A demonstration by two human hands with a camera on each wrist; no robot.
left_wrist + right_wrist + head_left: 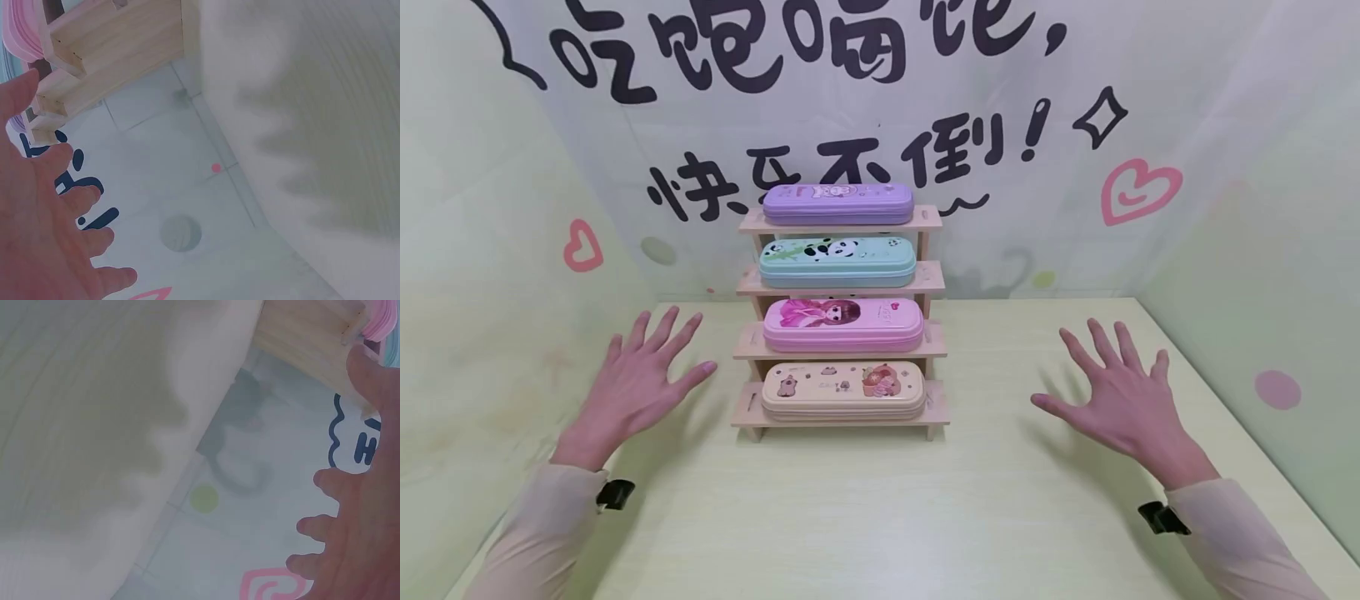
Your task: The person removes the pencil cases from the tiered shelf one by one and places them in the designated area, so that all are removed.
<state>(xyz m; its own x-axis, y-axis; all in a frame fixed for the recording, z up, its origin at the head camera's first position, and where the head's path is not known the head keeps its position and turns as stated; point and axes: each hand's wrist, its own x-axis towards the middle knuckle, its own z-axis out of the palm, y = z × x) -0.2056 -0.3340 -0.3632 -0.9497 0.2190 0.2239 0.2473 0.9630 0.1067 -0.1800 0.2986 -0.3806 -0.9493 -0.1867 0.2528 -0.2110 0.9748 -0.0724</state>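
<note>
Four tiers of a pale wooden stepped rack point(841, 423) carry one pencil case each. From the top down come a purple case point(838, 205), a light blue panda case point(838, 263), a pink case point(844, 325) with a doll-like girl, and a cream case point(844, 392) with small animal pictures. My left hand point(640, 387) is spread over the table left of the rack, holding nothing. On the right side my right hand point(1123, 404) hovers likewise with fingers apart, well away from the rack. Both wrist views show bare palms and the rack's side.
The rack stands on a pale wood-grain table point(850, 517). A white curtain point(1015, 225) with black lettering and pink hearts hangs behind it, and pale side panels point(1285, 317) border the table left and right. Dark straps sit at both wrists.
</note>
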